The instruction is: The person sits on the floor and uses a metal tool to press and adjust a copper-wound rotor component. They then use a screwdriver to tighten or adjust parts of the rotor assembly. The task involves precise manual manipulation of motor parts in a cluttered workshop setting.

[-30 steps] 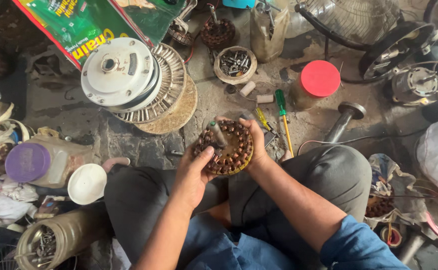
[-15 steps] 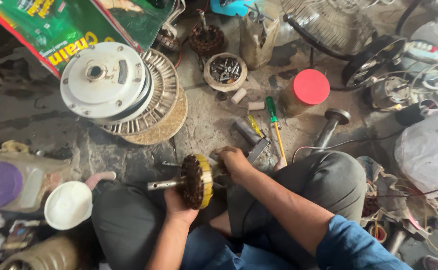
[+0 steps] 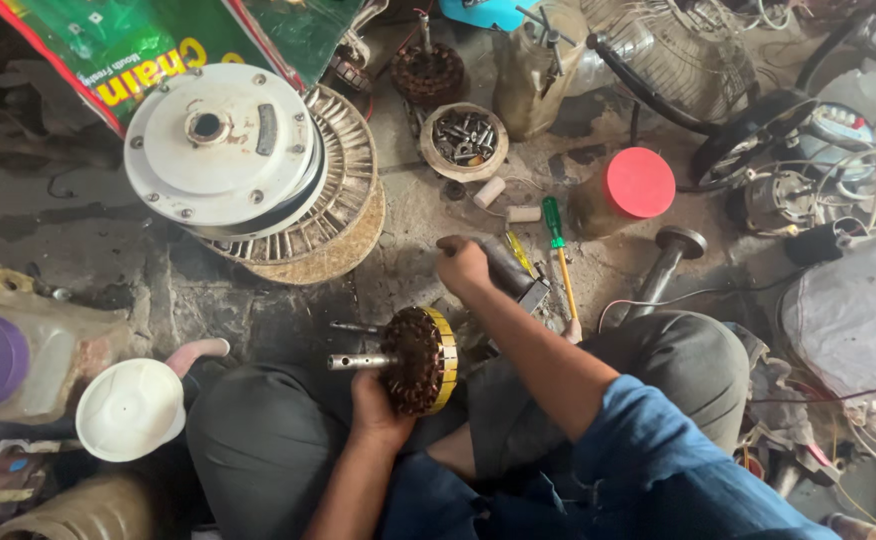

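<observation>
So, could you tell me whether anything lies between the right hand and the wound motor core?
Nothing visible does. The left hand holds the core on edge over the lap, and the right hand is raised above it, gripping a dark tool, with only bare floor showing between.

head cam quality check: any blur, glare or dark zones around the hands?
Head view: even, soft daylight with no hard shadows; the wound motor core in the left hand is sharp; the right hand is slightly soft; mild sheen on the white round housing; lower left corner is dim; wide-angle stretching shows at the edges.
</observation>
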